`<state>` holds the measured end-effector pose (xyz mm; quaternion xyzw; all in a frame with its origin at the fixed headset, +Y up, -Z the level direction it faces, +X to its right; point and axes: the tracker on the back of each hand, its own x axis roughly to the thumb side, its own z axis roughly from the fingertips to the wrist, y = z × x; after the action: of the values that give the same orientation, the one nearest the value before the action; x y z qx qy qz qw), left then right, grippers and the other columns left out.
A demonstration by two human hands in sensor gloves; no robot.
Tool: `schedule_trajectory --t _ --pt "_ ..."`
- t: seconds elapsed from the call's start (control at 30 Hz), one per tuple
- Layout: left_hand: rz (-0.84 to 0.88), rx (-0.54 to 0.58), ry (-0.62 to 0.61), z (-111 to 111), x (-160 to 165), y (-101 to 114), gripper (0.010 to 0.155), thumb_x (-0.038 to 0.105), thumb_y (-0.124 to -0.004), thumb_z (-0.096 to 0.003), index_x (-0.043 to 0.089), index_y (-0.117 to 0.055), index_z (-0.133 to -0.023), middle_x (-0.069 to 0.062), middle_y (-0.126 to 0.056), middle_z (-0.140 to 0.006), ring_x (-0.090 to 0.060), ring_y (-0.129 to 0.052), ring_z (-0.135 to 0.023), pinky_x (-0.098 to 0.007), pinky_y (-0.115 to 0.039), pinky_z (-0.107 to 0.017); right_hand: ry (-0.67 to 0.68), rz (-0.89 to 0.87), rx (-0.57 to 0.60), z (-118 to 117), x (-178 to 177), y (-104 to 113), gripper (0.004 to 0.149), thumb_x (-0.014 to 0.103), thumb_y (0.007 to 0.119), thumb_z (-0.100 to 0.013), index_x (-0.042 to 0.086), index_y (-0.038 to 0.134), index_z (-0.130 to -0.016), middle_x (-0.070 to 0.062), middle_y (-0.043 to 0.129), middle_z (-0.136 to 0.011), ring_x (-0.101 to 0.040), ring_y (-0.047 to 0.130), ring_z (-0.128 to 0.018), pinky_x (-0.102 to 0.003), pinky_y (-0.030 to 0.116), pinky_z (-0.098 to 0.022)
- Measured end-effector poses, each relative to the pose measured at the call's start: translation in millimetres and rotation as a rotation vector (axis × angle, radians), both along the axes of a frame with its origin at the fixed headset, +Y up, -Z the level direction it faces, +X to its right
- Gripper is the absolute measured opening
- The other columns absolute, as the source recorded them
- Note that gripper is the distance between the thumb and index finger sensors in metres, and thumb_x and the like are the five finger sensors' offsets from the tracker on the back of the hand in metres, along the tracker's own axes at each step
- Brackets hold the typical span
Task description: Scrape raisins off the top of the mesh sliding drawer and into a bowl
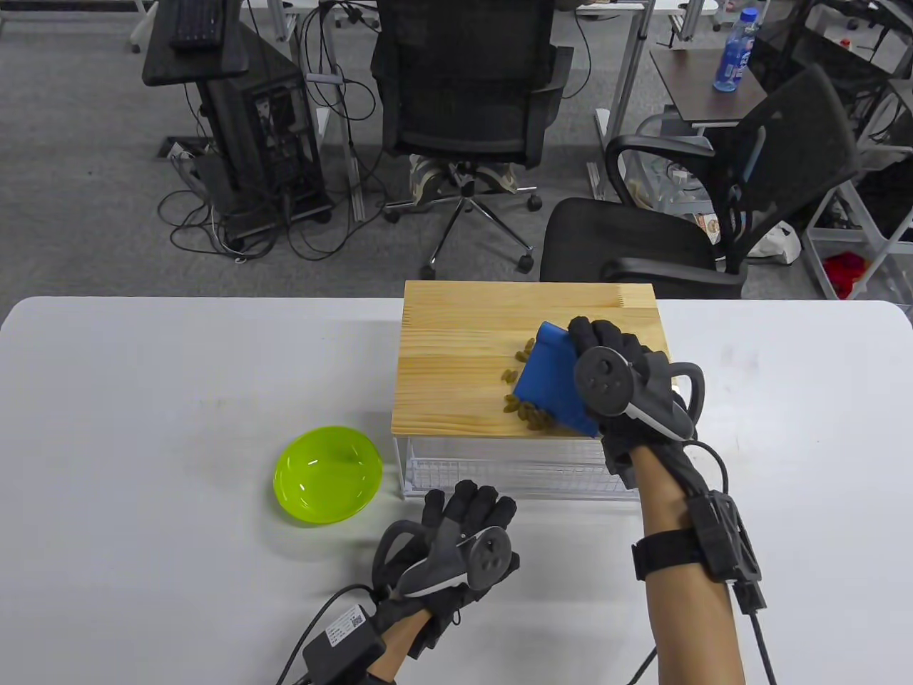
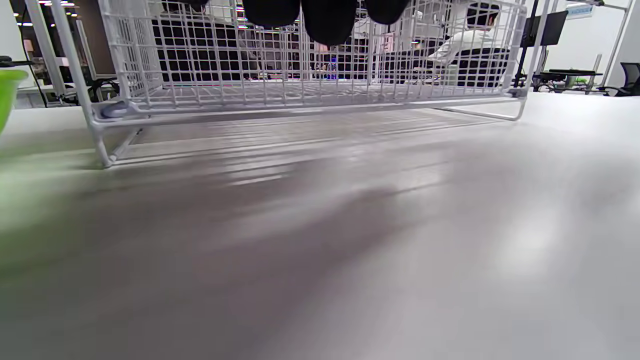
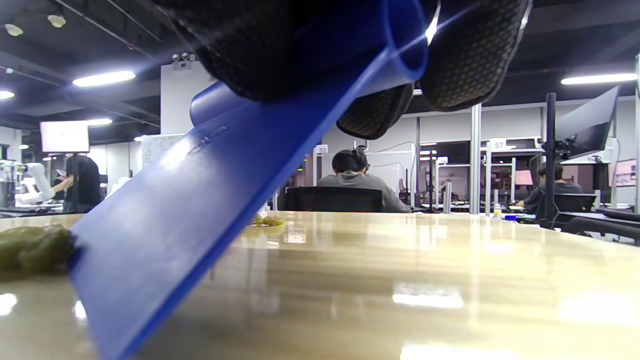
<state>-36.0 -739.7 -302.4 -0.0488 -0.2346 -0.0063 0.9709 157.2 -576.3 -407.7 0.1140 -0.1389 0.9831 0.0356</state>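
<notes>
raisins [image 1: 526, 412] beside blue scraper [image 1: 553, 379] gripped by right hand [image 1: 620, 378].

Glossy pale wooden top [image 1: 463, 357], white wire-mesh drawer [image 1: 499, 471], smooth blue plastic scraper [image 1: 549, 378], shiny green plastic bowl [image 1: 285, 478].

Grey carpet floor [image 1: 85, 178] beyond the white table [image 1: 143, 399]. Black mesh office chair [image 1: 467, 85] far centre, a second one [image 1: 713, 207] far right. Computer tower [image 1: 267, 135] with loose cables far left. Small brown side table [image 1: 702, 82] carrying a water bottle [image 1: 735, 50]. Ceiling strip lights [image 3: 104, 78] lit. Seated person [image 3: 357, 177] in the distance.
</notes>
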Motion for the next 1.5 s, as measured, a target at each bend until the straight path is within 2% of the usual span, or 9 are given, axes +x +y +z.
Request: schedule_trajectory --t 0.4,0.67,0.9,1.17,1.3,1.5 --pt "0.011 -0.057 0.008 -4 -5 -4 0.076 0.066 -0.055 -0.0499 0.035 -0.041 -0.118 -0.006 -0.045 -0.129 -0.040 -0.041 -0.125 -0.063 -0.044 -0.085 0.035 -0.001 0.020 1 -5 5 0.059 0.018 0.075 -0.055 0.014 0.051 -0.108 -0.017 0.057 -0.108 -0.044 0.079 -0.090 -0.066 0.064 -0.065" --pt "0.007 -0.057 -0.003 -3 -2 -4 0.076 0.067 -0.055 -0.0498 0.036 -0.041 -0.118 -0.005 -0.045 -0.129 -0.039 -0.041 -0.125 -0.063 -0.044 -0.085 -0.137 -0.028 0.088 -4 16 16 0.059 0.018 0.075 -0.055 0.013 0.051 -0.108 -0.018 0.057 -0.107 -0.044 0.079 -0.089 -0.063 0.068 -0.063" --pt "0.015 -0.069 0.007 -5 -4 -5 0.076 0.066 -0.055 -0.0498 0.036 -0.040 -0.118 -0.006 -0.044 -0.130 -0.040 -0.040 -0.125 -0.063 -0.043 -0.085 -0.333 -0.027 0.057 -12 35 18 0.059 0.018 0.075 -0.055 0.012 0.051 -0.108 -0.019 0.057 -0.107 -0.045 0.078 -0.089 -0.063 0.070 -0.061" --pt "0.017 -0.041 0.004 -3 -2 1 0.076 0.067 -0.055 -0.0498 0.036 -0.041 -0.118 -0.005 -0.045 -0.129 -0.039 -0.042 -0.125 -0.063 -0.043 -0.085 -0.405 -0.030 0.066 -24 40 13 0.058 0.018 0.076 -0.055 0.011 0.052 -0.108 -0.020 0.058 -0.106 -0.045 0.080 -0.087 -0.063 0.071 -0.060" --pt "0.029 -0.045 0.007 -4 -7 4 0.075 0.066 -0.055 -0.0499 0.036 -0.041 -0.117 -0.005 -0.046 -0.129 -0.039 -0.043 -0.124 -0.063 -0.044 -0.085 -0.440 -0.063 0.049 -39 36 17 0.058 0.017 0.076 -0.056 0.011 0.052 -0.108 -0.020 0.058 -0.106 -0.046 0.079 -0.087 -0.063 0.071 -0.060" --pt "0.034 -0.059 0.019 -8 -12 6 0.075 0.066 -0.055 -0.0501 0.036 -0.041 -0.118 -0.007 -0.046 -0.129 -0.040 -0.042 -0.124 -0.062 -0.044 -0.085 -0.474 -0.021 0.019 -61 25 13 0.058 0.017 0.076 -0.056 0.011 0.052 -0.108 -0.020 0.058 -0.107 -0.045 0.079 -0.088 -0.062 0.071 -0.061"
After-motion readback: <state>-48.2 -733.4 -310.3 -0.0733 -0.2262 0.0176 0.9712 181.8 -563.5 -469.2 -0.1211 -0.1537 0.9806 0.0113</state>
